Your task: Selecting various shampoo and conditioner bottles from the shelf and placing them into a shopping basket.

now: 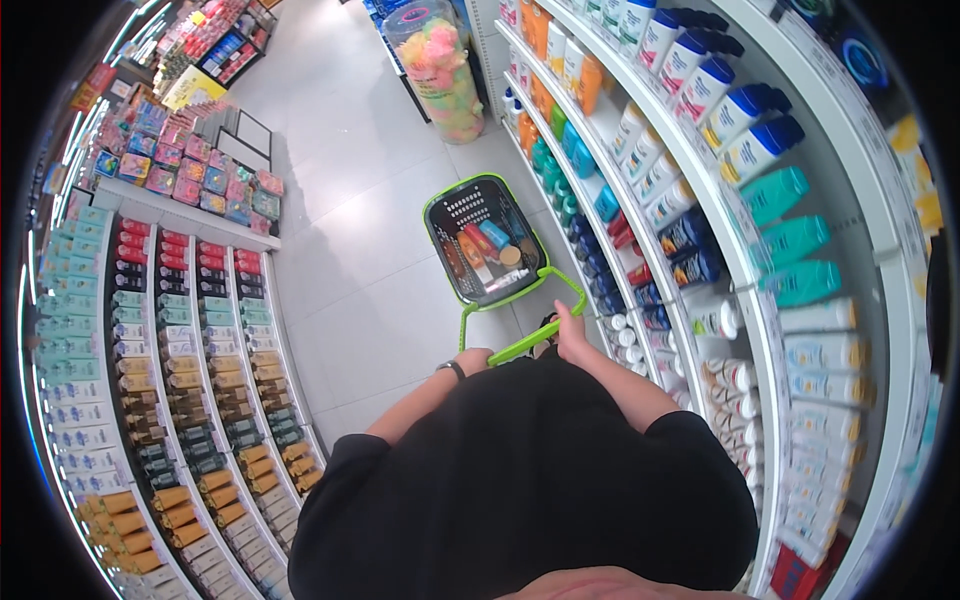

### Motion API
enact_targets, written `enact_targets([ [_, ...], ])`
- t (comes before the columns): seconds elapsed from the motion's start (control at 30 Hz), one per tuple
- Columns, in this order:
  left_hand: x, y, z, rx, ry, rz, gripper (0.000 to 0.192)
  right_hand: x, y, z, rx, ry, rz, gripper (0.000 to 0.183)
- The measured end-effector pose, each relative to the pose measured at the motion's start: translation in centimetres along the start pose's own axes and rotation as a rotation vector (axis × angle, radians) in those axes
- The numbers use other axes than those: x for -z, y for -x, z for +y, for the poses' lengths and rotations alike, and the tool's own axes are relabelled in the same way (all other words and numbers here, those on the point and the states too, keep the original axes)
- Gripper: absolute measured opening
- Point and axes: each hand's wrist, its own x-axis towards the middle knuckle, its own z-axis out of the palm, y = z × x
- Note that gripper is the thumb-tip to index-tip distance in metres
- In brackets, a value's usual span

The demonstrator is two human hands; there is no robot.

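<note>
A green handle (pixel 525 342) spans the space before my body, and both hands grip it. My left hand (pixel 474 361), with a dark band at the wrist, closes on its left end. Toward the right end my right hand (pixel 571 330) is wrapped around the same bar. The handle joins a dark grey shopping basket (pixel 454 206) with a green rim and perforated walls, just ahead of me. Inside lie an orange bottle (pixel 471 250), a red package (pixel 480 238), a blue package (pixel 494 233), a round tan-lidded container (pixel 510 257) and a whitish tube (pixel 507 280).
Curved-looking shelves (pixel 720 191) of shampoo and lotion bottles rise close on my right. Shelving (pixel 154 300) with rows of boxed and bottled products lines the left. A clear bin (pixel 442 82) of colourful bath puffs stands ahead, beyond the basket. Pale floor tiles (pixel 360 262) run between.
</note>
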Motion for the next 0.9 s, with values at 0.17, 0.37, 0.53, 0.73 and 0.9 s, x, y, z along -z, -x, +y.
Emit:
enact_targets([
  [0.17, 6.4, -2.0, -0.8, 0.019, -0.113, -0.018, 0.034, 0.0, -9.5, -4.1, -0.327, -0.271, 0.034, 0.014],
  [0.37, 9.2, -4.5, 1.2, 0.129, -0.2, -0.119, 0.034, 1.8, -13.3, -5.8, -0.549, 0.001, -0.197, 0.014],
  [0.53, 10.5, -6.2, -0.1, 0.139, -0.285, -0.192, 0.031, 1.4, -14.1, -6.8, -0.54, 0.093, -0.292, 0.016],
  [0.73, 14.2, -5.9, -0.3, 0.182, -0.312, -0.179, 0.028, -0.5, -15.8, -7.1, -0.549, 0.149, -0.43, 0.02],
  [0.9, 16.7, -6.5, -2.2, 0.165, -0.366, -0.165, 0.028, -3.0, -17.7, -7.1, -0.585, 0.167, -0.541, 0.025],
])
